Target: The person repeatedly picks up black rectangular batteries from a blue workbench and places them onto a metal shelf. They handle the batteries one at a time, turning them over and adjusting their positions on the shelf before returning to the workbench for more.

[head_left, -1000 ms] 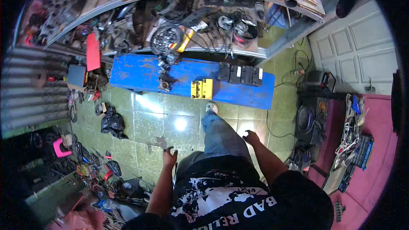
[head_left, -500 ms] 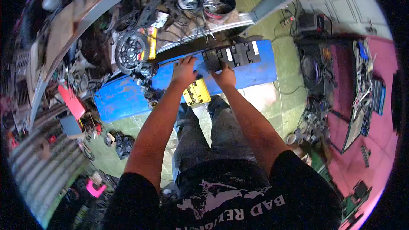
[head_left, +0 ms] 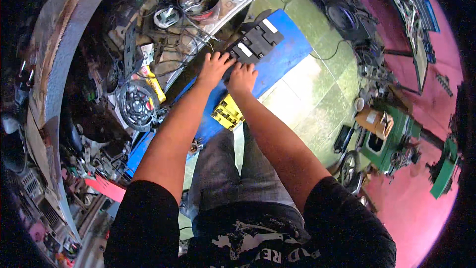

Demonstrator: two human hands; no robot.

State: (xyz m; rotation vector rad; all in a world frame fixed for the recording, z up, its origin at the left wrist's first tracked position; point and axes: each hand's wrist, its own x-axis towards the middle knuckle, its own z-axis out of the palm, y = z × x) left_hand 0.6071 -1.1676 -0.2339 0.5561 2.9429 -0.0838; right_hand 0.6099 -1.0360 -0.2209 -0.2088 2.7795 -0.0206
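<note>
A row of black box-shaped batteries (head_left: 258, 42), some with white labels, lies on the far part of the blue bench (head_left: 292, 34). At the near end of this row are both my hands, close together. My left hand (head_left: 213, 72) has its fingers bent over the dark end battery, at its left side. My right hand (head_left: 241, 78) curls its fingers against the same battery from the near right side. The hands cover most of that battery, so their exact grip is partly hidden. A yellow battery-like block (head_left: 228, 113) sits closer to me, below my right wrist.
Left of the bench are a wheel-like round part (head_left: 138, 105), a yellow package (head_left: 156, 87) and tangled cables. A dark bowl (head_left: 201, 0) with shiny contents stands farther back. On the right floor are a green machine (head_left: 379, 144) and a cardboard box (head_left: 374, 121).
The view has turned, so the bench now runs more steeply up to the right. My hands have come closer together at the near end of the black row.
</note>
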